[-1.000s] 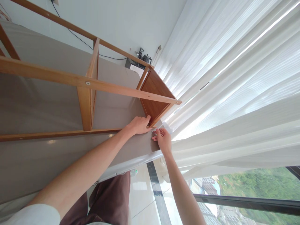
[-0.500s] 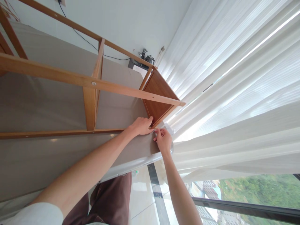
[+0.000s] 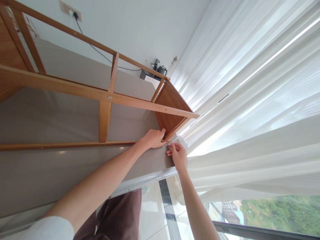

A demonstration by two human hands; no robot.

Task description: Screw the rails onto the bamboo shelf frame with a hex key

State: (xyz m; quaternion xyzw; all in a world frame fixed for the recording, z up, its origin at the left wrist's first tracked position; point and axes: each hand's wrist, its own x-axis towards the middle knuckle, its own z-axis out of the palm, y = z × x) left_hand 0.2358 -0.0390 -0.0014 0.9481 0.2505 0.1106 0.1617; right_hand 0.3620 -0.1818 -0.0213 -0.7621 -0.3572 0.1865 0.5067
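A wooden shelf rack (image 3: 135, 101) lies on its side on a grey-covered surface, its rails running left to right. At its right end, my left hand (image 3: 155, 138) is closed round the near lower corner, with the thumb against the inside of the brown end panel (image 3: 172, 103). Just right of that corner, my right hand (image 3: 178, 155) pinches a small, thin, metal-looking piece (image 3: 168, 145) close to the rail's end. Its exact kind is too small to make out. Screw heads show in the upper rail.
The grey covered surface (image 3: 75, 173) ends at a pale edge below my hands. White curtains (image 3: 250, 133) hang close on the right, beside a window. Behind the rack, a black cord (image 3: 100, 52) runs from a wall socket (image 3: 70, 11) towards a dark kettle (image 3: 162, 70).
The view has shifted, so the rack sits slightly lower and farther right. My right hand has drawn slightly away from the corner, while my left hand keeps its hold there.
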